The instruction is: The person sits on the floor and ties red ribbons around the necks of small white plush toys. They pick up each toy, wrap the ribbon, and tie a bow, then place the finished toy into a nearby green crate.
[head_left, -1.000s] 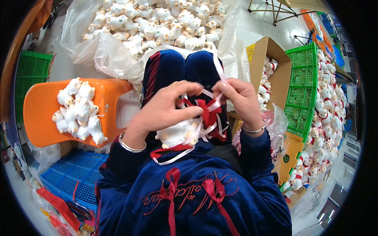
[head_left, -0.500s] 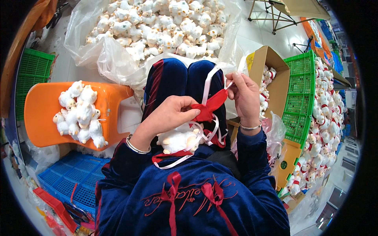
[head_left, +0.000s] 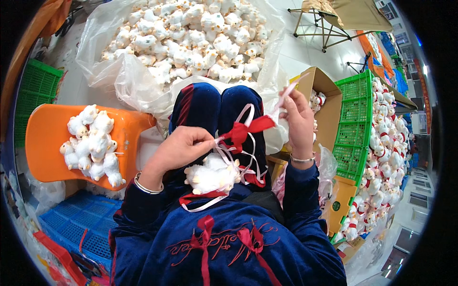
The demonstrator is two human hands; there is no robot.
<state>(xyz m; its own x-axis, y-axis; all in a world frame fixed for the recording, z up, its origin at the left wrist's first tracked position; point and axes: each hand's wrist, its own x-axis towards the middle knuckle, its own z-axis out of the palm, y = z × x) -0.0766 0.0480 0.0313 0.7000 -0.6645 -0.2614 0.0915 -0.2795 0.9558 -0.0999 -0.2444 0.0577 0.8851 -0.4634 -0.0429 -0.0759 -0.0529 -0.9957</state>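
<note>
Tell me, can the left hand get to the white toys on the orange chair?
Probably yes. Nothing seems to block the left hand from the white toys on the orange chair, though it's pinching the ribboned red cloth and may need to let go first.

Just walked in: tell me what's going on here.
The seated person's left hand pinches the left end of a red cloth piece, and the right hand holds up a pale ribbon. A white plush toy lies on the lap below. More white toys sit on an orange chair, and a bigger pile lies ahead on plastic sheeting. At the right, toys with red bands lie past a green crate wall.
</note>
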